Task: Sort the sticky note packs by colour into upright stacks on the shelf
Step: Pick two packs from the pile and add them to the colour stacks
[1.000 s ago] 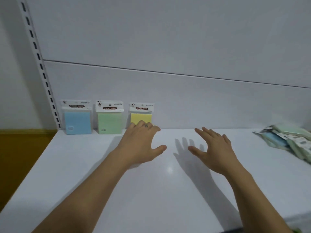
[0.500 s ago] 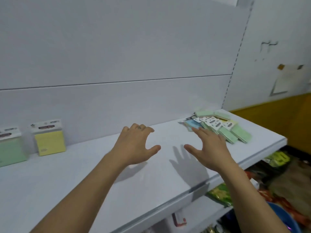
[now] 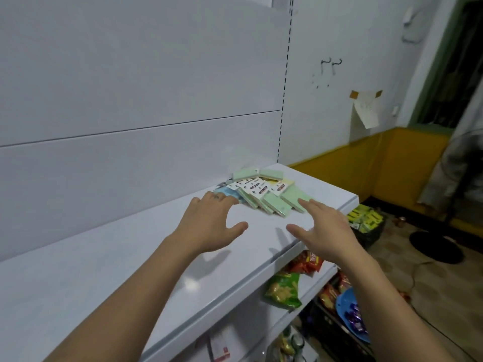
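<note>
Your left hand (image 3: 209, 226) and right hand (image 3: 324, 231) hover, both empty with fingers spread, above the flat white shelf (image 3: 117, 270). They are just short of a loose pile of wrapped sticky note packs (image 3: 264, 195) lying flat near the shelf's right end, against the back panel. The pile is mostly pale green, with a blue pack (image 3: 226, 196) at its left edge under your left fingertips; whether they touch cannot be told. A pale yellow pack (image 3: 285, 184) lies near the back.

For this step, lift one pack from the top rather than raking the heap, since the slippery wrappers would likely slide. Pinch it by its edges and read its colour before carrying it off.

Each pack has a white header card with a dark oval label, too small to read. A green snack bag (image 3: 283, 291) and a red snack bag (image 3: 305, 262) sit on the shelf below, their print illegible.
</note>
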The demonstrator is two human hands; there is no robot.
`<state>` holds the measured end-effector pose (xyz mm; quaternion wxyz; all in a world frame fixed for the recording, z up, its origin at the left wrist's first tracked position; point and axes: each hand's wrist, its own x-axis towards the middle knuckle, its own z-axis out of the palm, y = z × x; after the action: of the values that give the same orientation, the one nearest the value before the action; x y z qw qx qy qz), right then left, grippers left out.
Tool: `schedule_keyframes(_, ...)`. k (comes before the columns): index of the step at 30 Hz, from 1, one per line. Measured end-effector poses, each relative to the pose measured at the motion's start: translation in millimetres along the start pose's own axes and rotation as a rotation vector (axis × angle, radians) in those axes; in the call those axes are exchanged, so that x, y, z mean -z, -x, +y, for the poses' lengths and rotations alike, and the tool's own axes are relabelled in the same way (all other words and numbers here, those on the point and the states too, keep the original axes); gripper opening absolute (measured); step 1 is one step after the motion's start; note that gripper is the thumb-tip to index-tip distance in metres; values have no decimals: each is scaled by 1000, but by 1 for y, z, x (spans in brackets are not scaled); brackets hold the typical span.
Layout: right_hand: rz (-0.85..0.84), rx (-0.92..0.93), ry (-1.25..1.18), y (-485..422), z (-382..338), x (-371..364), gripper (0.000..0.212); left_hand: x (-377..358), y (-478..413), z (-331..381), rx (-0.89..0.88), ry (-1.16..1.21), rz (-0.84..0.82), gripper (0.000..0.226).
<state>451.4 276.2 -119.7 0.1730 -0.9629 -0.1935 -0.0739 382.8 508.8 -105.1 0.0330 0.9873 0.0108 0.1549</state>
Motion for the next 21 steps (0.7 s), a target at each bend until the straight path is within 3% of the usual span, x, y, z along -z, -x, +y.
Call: schedule_keyframes(21, 5, -78, 119, -40, -51, 5, 74, -18, -49, -67, 20, 182, 53, 56)
